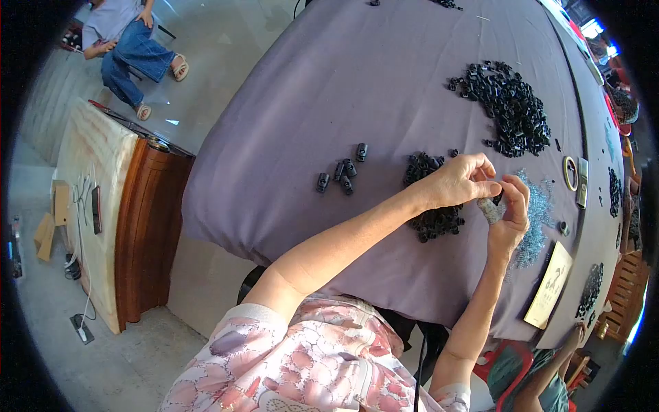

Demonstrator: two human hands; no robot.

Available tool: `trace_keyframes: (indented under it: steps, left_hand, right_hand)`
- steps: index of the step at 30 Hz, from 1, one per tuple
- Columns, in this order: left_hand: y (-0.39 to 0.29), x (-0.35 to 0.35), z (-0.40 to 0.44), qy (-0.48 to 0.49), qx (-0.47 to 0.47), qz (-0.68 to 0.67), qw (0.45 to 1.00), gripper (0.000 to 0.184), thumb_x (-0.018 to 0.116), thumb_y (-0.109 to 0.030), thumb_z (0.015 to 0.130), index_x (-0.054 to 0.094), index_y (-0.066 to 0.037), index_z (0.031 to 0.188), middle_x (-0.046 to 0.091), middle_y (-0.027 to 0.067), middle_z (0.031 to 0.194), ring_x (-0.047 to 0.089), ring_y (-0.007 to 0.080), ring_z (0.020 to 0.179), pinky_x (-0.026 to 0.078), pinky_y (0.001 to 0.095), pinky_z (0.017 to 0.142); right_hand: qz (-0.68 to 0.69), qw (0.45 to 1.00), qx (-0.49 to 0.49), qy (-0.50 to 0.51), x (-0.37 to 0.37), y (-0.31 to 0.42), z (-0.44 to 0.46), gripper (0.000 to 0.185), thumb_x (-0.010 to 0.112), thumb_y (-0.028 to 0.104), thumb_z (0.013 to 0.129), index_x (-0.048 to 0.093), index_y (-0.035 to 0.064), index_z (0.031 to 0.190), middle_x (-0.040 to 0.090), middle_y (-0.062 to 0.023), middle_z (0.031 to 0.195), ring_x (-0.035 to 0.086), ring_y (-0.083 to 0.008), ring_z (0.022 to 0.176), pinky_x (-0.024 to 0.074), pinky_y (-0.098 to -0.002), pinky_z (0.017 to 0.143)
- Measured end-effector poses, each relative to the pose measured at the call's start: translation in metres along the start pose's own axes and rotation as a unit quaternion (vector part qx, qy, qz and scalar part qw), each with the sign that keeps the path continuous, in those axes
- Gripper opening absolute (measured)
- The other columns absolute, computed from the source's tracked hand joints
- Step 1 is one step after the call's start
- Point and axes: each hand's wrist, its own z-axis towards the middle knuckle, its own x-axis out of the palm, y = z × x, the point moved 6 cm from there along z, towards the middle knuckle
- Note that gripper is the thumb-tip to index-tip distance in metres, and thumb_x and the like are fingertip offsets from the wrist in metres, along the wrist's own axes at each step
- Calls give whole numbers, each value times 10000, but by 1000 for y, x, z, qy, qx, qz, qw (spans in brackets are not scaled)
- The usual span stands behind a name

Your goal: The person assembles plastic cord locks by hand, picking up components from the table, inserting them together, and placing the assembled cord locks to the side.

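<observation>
One small black plastic-looking piece (499, 197), pinched in the right hand (514, 214), the left hand (461, 180) alongside with hold unclear: a slackened pinch could drop it into the glittering pale-blue heap (538, 221) adjacent.

We read this as a small hand-assembly workshop, informal setup. Cloth-covered desk (288, 130) carries loose heaps of black parts (511, 113), a heap of pale blue bits (534, 226) and a handwritten card (551, 283). More black heaps lie along the far side, with other people seated around. Furniture looks domestic: wood cabinet (154, 233), red chair (513, 374), slatted wooden seat (626, 292), power strip (82, 329) on the floor. We can't tell if it's someone's home.
</observation>
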Motion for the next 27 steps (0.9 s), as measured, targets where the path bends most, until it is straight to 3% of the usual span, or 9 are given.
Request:
trace_keyframes:
  steps: [8,14,19,22,25,27]
  left_hand:
    - [0,1,-1,-5,-21,-1,1000,308,670,-166,840,537,16,1049,598,50,890,556,100,831,473,255,735]
    - [1,7,-1,17,-26,-6,999,292,673,-113,828,524,5,1048,604,52,901,572,102,840,481,254,745]
    - [-6,5,-1,21,-15,-10,1000,269,677,-79,813,534,1,1026,620,50,887,586,96,835,501,249,735]
    - [-18,-3,-3,1,-14,7,1000,257,683,-71,798,559,8,1008,629,54,887,595,106,822,497,251,733]
    - [-39,-22,-15,-107,10,165,980,223,682,-66,783,594,17,971,643,51,868,606,109,799,496,251,720]
    - [-55,-38,-36,-143,24,215,966,105,666,-70,786,638,11,847,648,32,762,593,81,715,488,237,680]
  right_hand:
    - [-62,998,-29,5,5,13,-1,383,835,135,578,615,58,882,608,-39,953,579,-185,884,470,-297,776]
    - [-70,997,-40,-1,3,17,0,352,827,132,570,613,59,839,610,-45,880,581,-211,843,479,-308,725]
    - [-96,993,-69,13,9,28,1,397,815,157,581,619,61,912,610,-64,930,574,-230,886,467,-332,763]
    - [-101,989,-99,37,12,36,2,483,795,167,616,611,56,1049,593,-89,1015,564,-240,923,452,-340,799]
    - [-49,998,-33,10,6,33,4,497,783,174,643,604,49,1090,593,-91,1041,565,-233,929,449,-342,807]
    - [-55,998,-8,-14,-5,20,4,376,731,82,717,615,44,1072,589,-67,1027,556,-171,867,452,-289,756]
